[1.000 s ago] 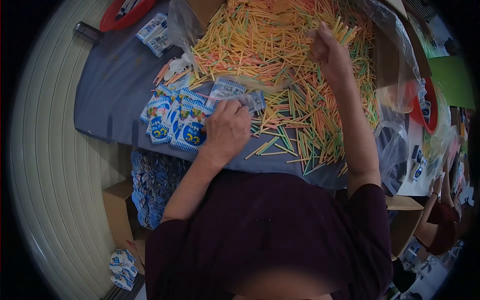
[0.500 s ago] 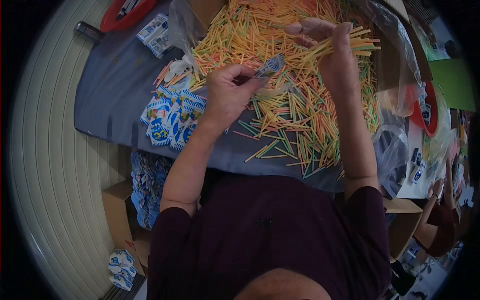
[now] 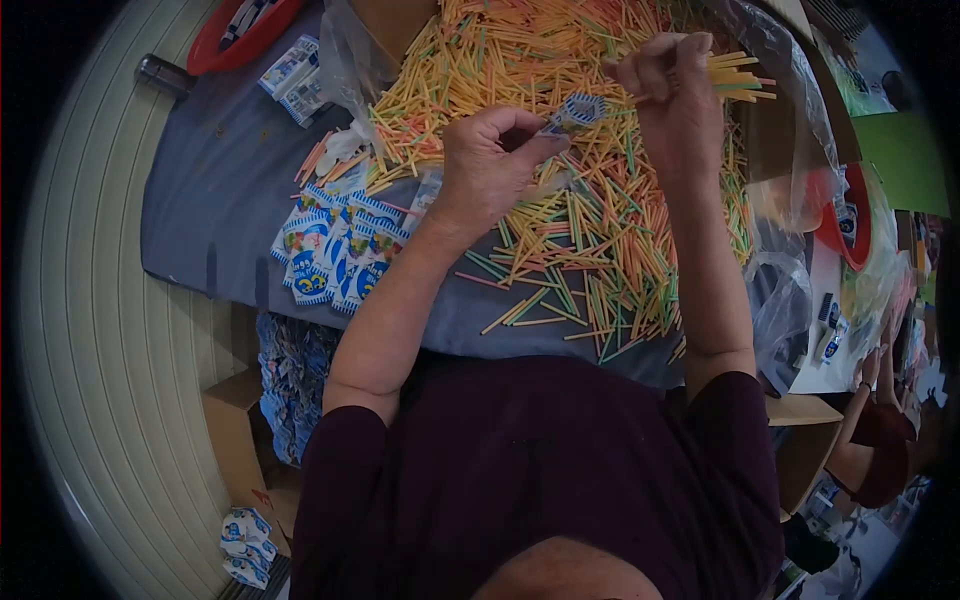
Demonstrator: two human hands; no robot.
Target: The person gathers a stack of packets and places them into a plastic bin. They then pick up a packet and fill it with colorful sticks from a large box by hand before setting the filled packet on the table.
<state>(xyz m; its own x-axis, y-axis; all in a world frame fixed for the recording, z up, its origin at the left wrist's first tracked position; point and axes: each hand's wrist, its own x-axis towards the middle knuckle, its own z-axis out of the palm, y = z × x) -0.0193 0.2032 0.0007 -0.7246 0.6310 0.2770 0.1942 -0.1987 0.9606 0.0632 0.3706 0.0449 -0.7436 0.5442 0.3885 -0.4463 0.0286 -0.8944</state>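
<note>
- On the worktop (image 3: 225,205), the sticks (image 3: 540,60) are heaped.
- A bundle (image 3: 745,84) is enclosed by the curled fingers of the right hand (image 3: 683,130).
- A packet (image 3: 578,112), now lifted, is pinched by the left hand (image 3: 482,170), so both are held above the heap.

You're in a small packing workshop: big heap of thin multicoloured sticks (image 3: 560,60), blue-and-white printed plastic packets (image 3: 335,250), open brown cardboard box (image 3: 232,430).
</note>
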